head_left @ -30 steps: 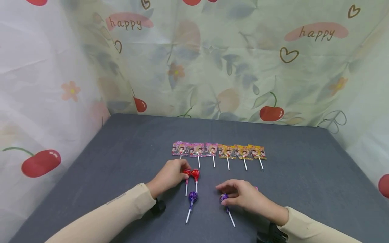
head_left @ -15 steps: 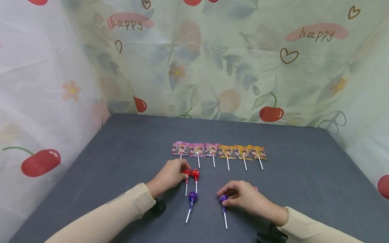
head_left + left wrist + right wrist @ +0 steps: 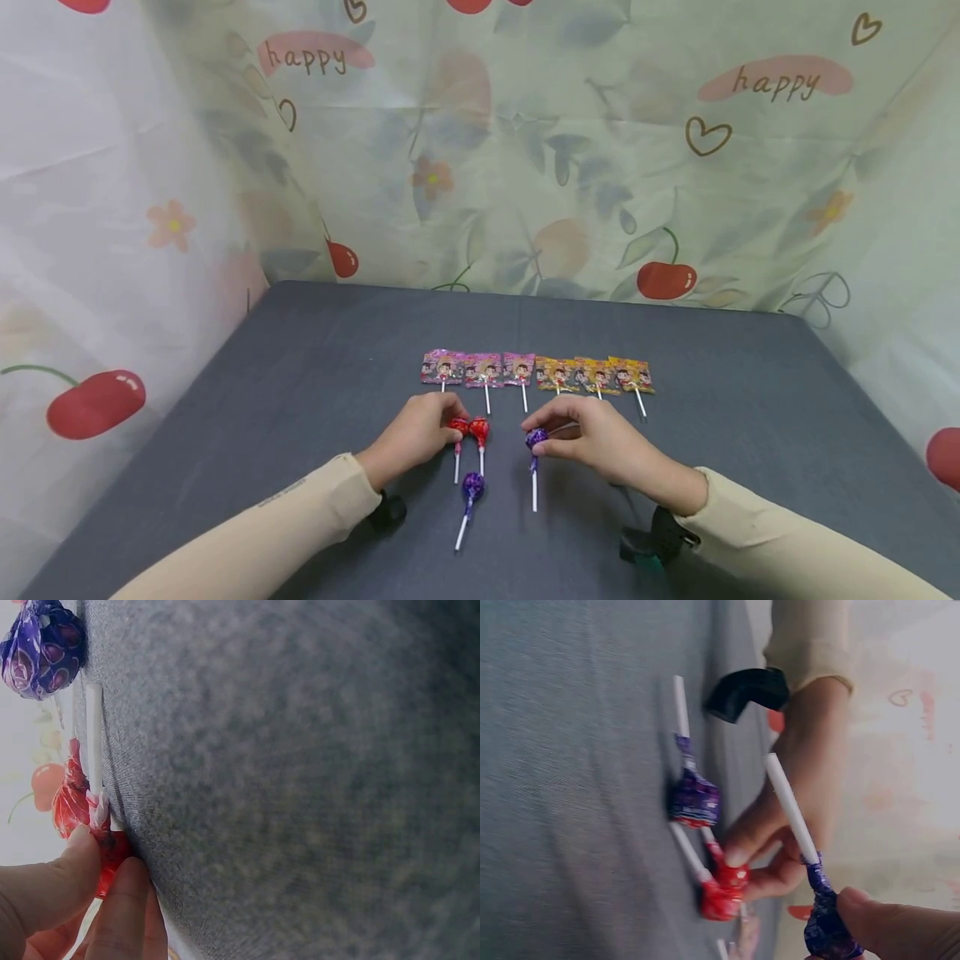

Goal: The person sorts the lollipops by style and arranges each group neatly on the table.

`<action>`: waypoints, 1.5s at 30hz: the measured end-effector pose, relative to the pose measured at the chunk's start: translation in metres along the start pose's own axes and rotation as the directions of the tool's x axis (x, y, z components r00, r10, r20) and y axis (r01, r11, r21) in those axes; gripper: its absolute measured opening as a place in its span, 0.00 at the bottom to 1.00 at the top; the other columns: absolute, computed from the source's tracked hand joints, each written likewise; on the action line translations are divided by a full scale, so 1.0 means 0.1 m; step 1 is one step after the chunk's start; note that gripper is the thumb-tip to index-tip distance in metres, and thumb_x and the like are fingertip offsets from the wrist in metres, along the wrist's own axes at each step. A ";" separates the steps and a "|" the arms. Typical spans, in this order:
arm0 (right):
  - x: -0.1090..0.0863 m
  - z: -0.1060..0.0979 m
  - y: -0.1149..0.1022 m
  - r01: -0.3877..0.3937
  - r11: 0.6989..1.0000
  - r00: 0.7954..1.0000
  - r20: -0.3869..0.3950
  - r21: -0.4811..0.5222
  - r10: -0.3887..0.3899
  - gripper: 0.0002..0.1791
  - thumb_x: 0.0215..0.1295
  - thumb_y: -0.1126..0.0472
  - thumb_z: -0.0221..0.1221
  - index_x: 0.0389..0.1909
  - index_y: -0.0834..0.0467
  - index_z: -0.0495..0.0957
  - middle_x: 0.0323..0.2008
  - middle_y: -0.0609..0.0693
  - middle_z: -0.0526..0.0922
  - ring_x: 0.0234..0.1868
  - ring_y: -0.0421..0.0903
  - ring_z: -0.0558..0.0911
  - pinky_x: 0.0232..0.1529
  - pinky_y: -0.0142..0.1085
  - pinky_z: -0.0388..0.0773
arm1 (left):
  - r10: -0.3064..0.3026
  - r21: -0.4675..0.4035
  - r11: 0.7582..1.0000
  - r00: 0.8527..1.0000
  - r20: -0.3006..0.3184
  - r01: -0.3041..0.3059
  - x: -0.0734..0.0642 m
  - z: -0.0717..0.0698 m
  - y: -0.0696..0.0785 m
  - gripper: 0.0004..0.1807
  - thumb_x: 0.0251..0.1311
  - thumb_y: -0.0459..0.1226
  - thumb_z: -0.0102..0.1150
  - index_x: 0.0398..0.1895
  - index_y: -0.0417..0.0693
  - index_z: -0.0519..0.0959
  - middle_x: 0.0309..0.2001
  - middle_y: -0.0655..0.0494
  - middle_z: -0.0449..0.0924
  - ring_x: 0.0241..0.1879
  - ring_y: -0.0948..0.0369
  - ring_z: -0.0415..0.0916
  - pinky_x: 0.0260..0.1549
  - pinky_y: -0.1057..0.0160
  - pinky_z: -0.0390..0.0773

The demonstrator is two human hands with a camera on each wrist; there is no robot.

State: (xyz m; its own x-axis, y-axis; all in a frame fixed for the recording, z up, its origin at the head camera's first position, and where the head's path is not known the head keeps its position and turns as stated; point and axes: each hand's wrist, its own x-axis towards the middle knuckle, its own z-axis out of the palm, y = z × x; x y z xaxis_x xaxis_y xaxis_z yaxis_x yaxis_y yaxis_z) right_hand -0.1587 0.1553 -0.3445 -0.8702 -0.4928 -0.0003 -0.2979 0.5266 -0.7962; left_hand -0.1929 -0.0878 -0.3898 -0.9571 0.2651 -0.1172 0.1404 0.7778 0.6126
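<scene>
In the head view, my left hand (image 3: 412, 432) pinches the head of a red-wrapped lollipop (image 3: 114, 859) between thumb and fingers, its white stick pointing toward me. Close against it on the right is a second red lollipop (image 3: 479, 429). A purple-wrapped lollipop (image 3: 473, 485) lies on the table just nearer to me, stick end slanting left. My right hand (image 3: 603, 440) grips another purple lollipop (image 3: 829, 919) by its wrapped head, right of the red pair. In the right wrist view this lollipop's white stick stands out free of the fingers.
Behind the hands runs a row of flat-packed lollipops: pink packets (image 3: 483, 369) on the left, yellow packets (image 3: 597, 375) on the right. All lie on a dark grey tabletop (image 3: 750, 417). A printed curtain (image 3: 517, 167) encloses the back and sides.
My right hand first turns the purple lollipop's stick to point more straight toward me, then carries it away from me and slightly left. The left hand keeps its pinch in place.
</scene>
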 end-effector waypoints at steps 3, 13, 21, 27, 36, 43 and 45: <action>0.05 -0.02 -0.05 0.007 1.000 1.000 -0.025 0.026 -0.006 0.11 0.59 0.63 0.66 0.43 0.57 0.83 0.44 0.50 0.84 0.44 0.44 0.83 0.46 0.35 0.80 | 0.019 0.011 1.000 1.000 -0.018 -0.018 0.00 0.01 -0.01 0.07 0.54 0.31 0.68 0.35 0.48 0.82 0.35 0.54 0.83 0.34 0.62 0.76 0.40 0.57 0.79; 0.31 0.09 -0.11 0.049 0.999 0.997 -0.055 0.020 -0.047 0.12 0.58 0.63 0.67 0.44 0.57 0.83 0.43 0.49 0.84 0.45 0.44 0.83 0.48 0.38 0.81 | 0.034 0.011 0.999 0.999 -0.015 -0.034 0.01 0.00 -0.02 0.06 0.55 0.31 0.68 0.35 0.48 0.82 0.35 0.54 0.83 0.33 0.62 0.76 0.39 0.57 0.79; 0.52 0.24 0.05 0.028 0.992 0.999 -0.012 -0.122 -0.030 0.10 0.56 0.64 0.68 0.41 0.58 0.84 0.41 0.50 0.86 0.42 0.45 0.84 0.44 0.38 0.81 | 0.000 0.001 1.000 1.000 0.004 0.000 0.01 -0.01 -0.01 0.06 0.56 0.31 0.67 0.36 0.48 0.82 0.35 0.55 0.83 0.32 0.62 0.75 0.40 0.57 0.80; 0.63 0.33 0.18 -0.037 0.991 0.999 0.022 -0.126 0.040 0.09 0.56 0.67 0.68 0.39 0.59 0.84 0.40 0.52 0.86 0.43 0.47 0.85 0.45 0.39 0.81 | 0.011 -0.001 1.000 1.000 -0.002 -0.011 0.01 -0.01 -0.01 0.06 0.56 0.31 0.67 0.36 0.48 0.82 0.35 0.55 0.83 0.33 0.62 0.76 0.40 0.57 0.79; 0.66 0.43 0.25 -0.084 0.988 0.996 0.006 -0.133 0.085 0.08 0.56 0.67 0.68 0.38 0.58 0.84 0.37 0.49 0.86 0.40 0.43 0.84 0.45 0.39 0.80 | 0.031 0.006 1.000 0.999 -0.010 -0.031 0.01 -0.01 -0.01 0.05 0.55 0.31 0.67 0.35 0.47 0.82 0.33 0.55 0.83 0.32 0.62 0.75 0.37 0.58 0.78; 0.67 0.45 0.26 -0.073 0.987 0.997 0.002 -0.143 0.074 0.09 0.57 0.66 0.67 0.39 0.58 0.84 0.38 0.48 0.87 0.41 0.41 0.84 0.47 0.40 0.79 | 0.027 0.011 1.000 1.000 -0.010 -0.027 0.01 -0.01 0.00 0.06 0.55 0.31 0.67 0.35 0.47 0.82 0.32 0.55 0.82 0.31 0.62 0.75 0.37 0.59 0.78; 0.66 0.45 0.25 -0.070 0.987 0.997 0.003 -0.146 0.071 0.09 0.57 0.66 0.67 0.39 0.57 0.84 0.38 0.48 0.87 0.41 0.42 0.84 0.47 0.40 0.79 | 0.024 0.011 1.000 1.000 -0.009 -0.024 0.01 -0.01 0.00 0.06 0.55 0.31 0.67 0.35 0.47 0.82 0.32 0.55 0.82 0.31 0.62 0.74 0.36 0.59 0.78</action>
State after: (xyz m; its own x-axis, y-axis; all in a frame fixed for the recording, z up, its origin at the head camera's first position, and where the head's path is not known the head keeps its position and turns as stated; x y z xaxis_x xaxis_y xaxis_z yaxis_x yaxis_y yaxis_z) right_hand -0.2061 0.1045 -0.3923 -0.8880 -0.4562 -0.0589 -0.2902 0.6550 -0.6977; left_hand -0.1940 -0.0879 -0.3896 -0.9556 0.2788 -0.0951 0.1663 0.7772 0.6069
